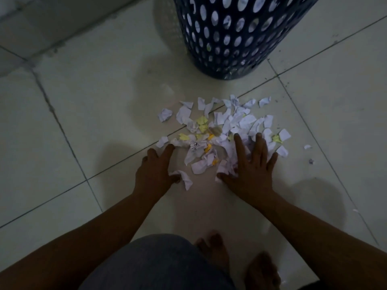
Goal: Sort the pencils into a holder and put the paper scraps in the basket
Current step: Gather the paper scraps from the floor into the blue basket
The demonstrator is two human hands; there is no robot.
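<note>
A heap of white and yellow paper scraps [226, 126] lies on the tiled floor in front of a dark blue perforated basket [234, 38]. My right hand [251, 168] lies flat with spread fingers on the right part of the heap. My left hand [156, 168] rests at the heap's left edge with its fingers partly curled, and a white scrap [186, 180] lies against its thumb. No pencils or holder are in view.
Pale floor tiles [94, 114] with dark grout lines surround the heap. A few stray scraps [307, 146] lie to the right. My knee [159, 264] and bare feet [215, 252] are at the bottom edge. A wall base runs along the top left.
</note>
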